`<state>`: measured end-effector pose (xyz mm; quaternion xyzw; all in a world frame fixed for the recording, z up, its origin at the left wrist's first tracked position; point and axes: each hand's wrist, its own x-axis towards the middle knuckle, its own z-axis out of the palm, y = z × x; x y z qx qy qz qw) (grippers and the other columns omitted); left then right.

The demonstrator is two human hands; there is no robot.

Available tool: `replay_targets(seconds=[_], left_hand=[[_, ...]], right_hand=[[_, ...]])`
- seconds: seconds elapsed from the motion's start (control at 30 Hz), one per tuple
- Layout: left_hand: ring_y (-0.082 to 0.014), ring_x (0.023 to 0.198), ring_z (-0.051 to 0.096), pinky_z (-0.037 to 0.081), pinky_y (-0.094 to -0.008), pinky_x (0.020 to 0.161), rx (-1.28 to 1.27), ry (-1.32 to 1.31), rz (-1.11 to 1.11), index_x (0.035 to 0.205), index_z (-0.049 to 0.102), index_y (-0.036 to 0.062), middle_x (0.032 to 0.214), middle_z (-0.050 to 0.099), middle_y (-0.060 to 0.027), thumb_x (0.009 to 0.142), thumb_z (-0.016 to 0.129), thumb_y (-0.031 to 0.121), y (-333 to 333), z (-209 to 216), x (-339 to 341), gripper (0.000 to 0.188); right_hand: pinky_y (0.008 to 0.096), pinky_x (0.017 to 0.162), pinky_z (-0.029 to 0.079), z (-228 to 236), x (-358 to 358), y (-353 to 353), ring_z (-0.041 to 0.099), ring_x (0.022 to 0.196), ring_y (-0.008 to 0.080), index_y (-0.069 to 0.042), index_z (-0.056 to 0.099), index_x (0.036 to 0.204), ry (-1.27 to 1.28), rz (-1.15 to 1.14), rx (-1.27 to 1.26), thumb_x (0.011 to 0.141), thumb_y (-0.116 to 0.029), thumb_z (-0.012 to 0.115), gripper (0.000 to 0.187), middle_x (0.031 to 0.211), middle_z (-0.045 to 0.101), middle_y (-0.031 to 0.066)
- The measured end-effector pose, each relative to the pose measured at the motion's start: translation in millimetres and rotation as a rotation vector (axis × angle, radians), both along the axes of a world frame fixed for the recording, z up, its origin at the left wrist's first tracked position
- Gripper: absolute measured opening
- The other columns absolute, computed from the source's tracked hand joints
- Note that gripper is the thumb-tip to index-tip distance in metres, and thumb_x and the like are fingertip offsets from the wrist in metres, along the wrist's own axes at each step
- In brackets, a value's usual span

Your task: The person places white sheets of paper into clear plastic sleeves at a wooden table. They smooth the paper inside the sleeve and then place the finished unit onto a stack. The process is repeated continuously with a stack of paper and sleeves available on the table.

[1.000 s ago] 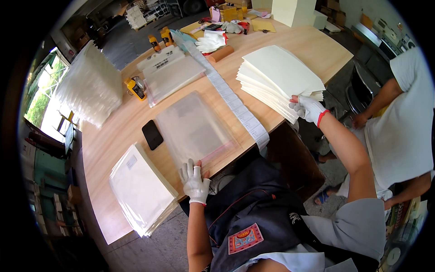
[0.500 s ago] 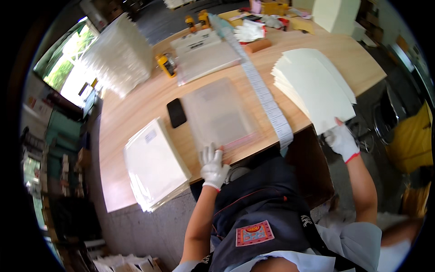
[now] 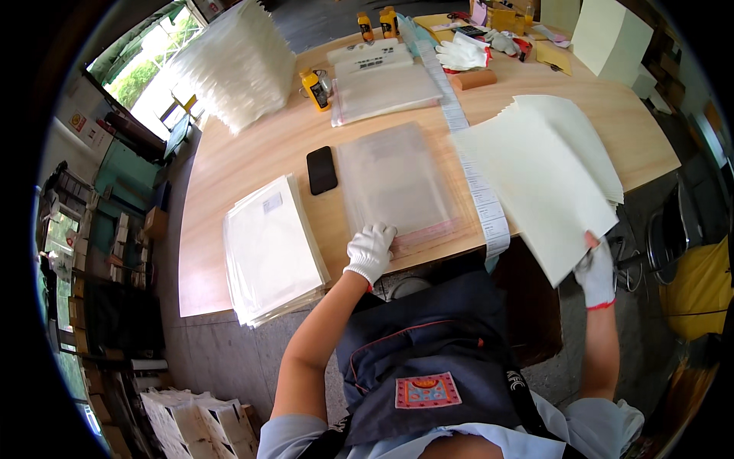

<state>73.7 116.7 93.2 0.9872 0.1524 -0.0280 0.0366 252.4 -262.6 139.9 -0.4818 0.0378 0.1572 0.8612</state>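
Note:
My right hand (image 3: 596, 271), in a white knit glove with fingertips bare, is closed on the near corner of a white paper sheet (image 3: 535, 191). The sheet slants off the stack of white sheets (image 3: 589, 145) at the table's right, and its near part hangs past the edge. My left hand (image 3: 371, 251), gloved the same way, has its fingers curled at the near left corner of a pile of clear plastic bags (image 3: 397, 180). Its fingertips seem to pinch the top bag's edge, though they are partly hidden.
A black phone (image 3: 322, 170) and a stack of bagged white sheets (image 3: 275, 245) lie left of the bags. A label strip (image 3: 478, 183) runs down the table. More bags (image 3: 386, 96), a yellow bottle (image 3: 313, 90), spare gloves (image 3: 462, 52) and a tall plastic-wrapped block (image 3: 237, 65) stand behind.
My right hand has drawn the top sheet leftward and nearer, turning it off the stack. My left hand's fingers, spread before, have curled at the bag's edge. The whole view has shifted.

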Motion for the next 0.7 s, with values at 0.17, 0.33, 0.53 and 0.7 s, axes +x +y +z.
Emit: replay_targets(seconds=[0.17, 0.33, 0.53, 0.7], left_hand=[[-0.0256, 0.095, 0.056, 0.051, -0.0411, 0.065, -0.088, -0.059, 0.113, 0.094, 0.056, 0.0159, 0.097, 0.058, -0.0038, 0.071, 0.063, 0.015, 7.4, -8.2, 3.6, 0.024], [-0.0282, 0.092, 0.055, 0.046, -0.0396, 0.075, -0.263, -0.370, 0.109, 0.090, 0.060, 0.0147, 0.092, 0.058, -0.0045, 0.063, 0.061, 0.008, 9.3, -23.7, -14.7, 0.027], [-0.0249, 0.078, 0.058, 0.048, -0.0359, 0.065, -0.315, -0.503, 0.153, 0.083, 0.059, 0.0121, 0.086, 0.060, -0.0038, 0.066, 0.056, 0.001, 5.1, -15.0, -15.6, 0.021], [-0.0241, 0.070, 0.060, 0.048, -0.0334, 0.060, -0.480, -0.584, 0.068, 0.082, 0.058, 0.0090, 0.085, 0.063, -0.0050, 0.065, 0.053, -0.007, -4.1, -7.7, -15.5, 0.024]], right_hand=[[0.0264, 0.067, 0.052, -23.3, -50.5, 8.2, 0.063, 0.079, 0.0161, 0.003, 0.052, 0.114, 0.126, 0.586, -0.095, 0.080, -0.023, 0.059, 0.043, 0.097, 0.063, 0.0103], [0.0242, 0.061, 0.051, -57.6, -75.1, 3.9, 0.063, 0.075, 0.0147, 0.003, 0.054, 0.108, 0.326, 0.607, -0.113, 0.082, -0.021, 0.056, 0.036, 0.089, 0.064, 0.0087], [0.0230, 0.064, 0.050, -72.3, -105.2, 18.6, 0.062, 0.082, 0.0141, 0.001, 0.051, 0.111, 0.329, 0.274, 0.014, 0.087, -0.014, 0.050, 0.028, 0.097, 0.062, 0.0075], [0.0200, 0.049, 0.040, -72.8, -126.9, 46.8, 0.054, 0.060, 0.0078, -0.004, 0.053, 0.098, 0.318, 0.258, 0.088, 0.090, -0.018, 0.049, 0.016, 0.080, 0.058, 0.0013]])
